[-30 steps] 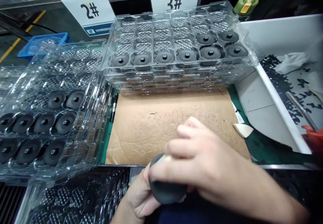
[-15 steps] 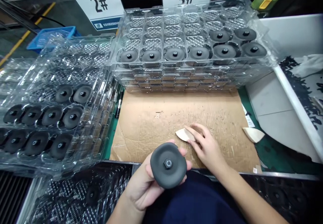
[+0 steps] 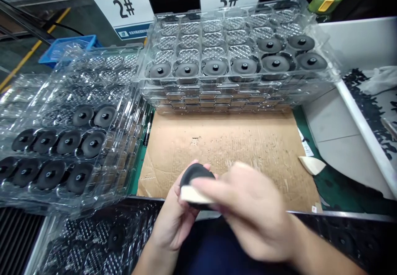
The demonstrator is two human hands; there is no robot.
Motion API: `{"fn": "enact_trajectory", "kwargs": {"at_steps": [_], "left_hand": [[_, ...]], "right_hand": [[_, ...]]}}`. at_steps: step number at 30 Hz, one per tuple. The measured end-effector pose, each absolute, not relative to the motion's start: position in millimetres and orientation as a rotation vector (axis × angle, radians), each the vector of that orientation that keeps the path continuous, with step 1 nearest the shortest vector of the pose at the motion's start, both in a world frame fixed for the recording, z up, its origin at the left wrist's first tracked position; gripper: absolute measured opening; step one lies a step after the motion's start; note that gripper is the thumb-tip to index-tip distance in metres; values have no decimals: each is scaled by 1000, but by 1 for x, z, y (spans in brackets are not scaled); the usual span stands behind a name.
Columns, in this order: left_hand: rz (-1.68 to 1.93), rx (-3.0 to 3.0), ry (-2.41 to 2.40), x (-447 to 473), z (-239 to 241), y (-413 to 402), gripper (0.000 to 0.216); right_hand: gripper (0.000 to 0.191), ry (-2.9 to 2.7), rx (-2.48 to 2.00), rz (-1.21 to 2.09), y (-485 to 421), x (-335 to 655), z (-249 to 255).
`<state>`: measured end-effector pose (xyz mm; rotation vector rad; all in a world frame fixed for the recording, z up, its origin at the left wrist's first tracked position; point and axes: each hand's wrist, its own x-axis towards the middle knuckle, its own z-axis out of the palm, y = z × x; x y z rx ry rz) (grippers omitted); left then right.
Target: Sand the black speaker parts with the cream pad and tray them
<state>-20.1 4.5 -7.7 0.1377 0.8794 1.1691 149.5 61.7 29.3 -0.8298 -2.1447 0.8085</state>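
Note:
My left hand (image 3: 175, 219) holds a black dished disc (image 3: 192, 173) by its edge, low over the front of the cardboard sheet (image 3: 223, 136). The disc is tilted and partly hidden behind my right hand (image 3: 254, 209). Blurred by motion, my right hand grips a cream wedge-shaped pad (image 3: 194, 196) that lies against or just in front of the disc; whether they touch I cannot tell for sure. A second cream wedge pad (image 3: 312, 165) rests at the right edge of the cardboard.
Stacked clear plastic trays (image 3: 214, 78) stand behind the cardboard, with more clear trays (image 3: 120, 136) at the left; both hold several black discs. A white-rimmed bin (image 3: 356, 105) borders the right side. At the back are a green bottle (image 3: 325, 2) and a blue crate (image 3: 49, 56).
My right hand has lifted the cream pad off the cardboard and brought it left to the disc. The disc has been tilted in my left hand.

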Motion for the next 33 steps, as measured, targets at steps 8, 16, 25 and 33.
{"fn": "enact_trajectory", "kwargs": {"at_steps": [8,16,25,33], "left_hand": [[1202,223,941,-23,-4,2,54],[1251,222,945,-23,-11,2,52],[1291,253,860,-30,-7,4,61],[1219,278,842,-17,-1,2,49]], "right_hand": [[40,-2095,-838,786,55,148,44],[41,-2115,-900,787,59,140,40],[27,-1949,-1367,1076,51,177,-58],[34,-1925,-1222,881,56,166,7]]}}
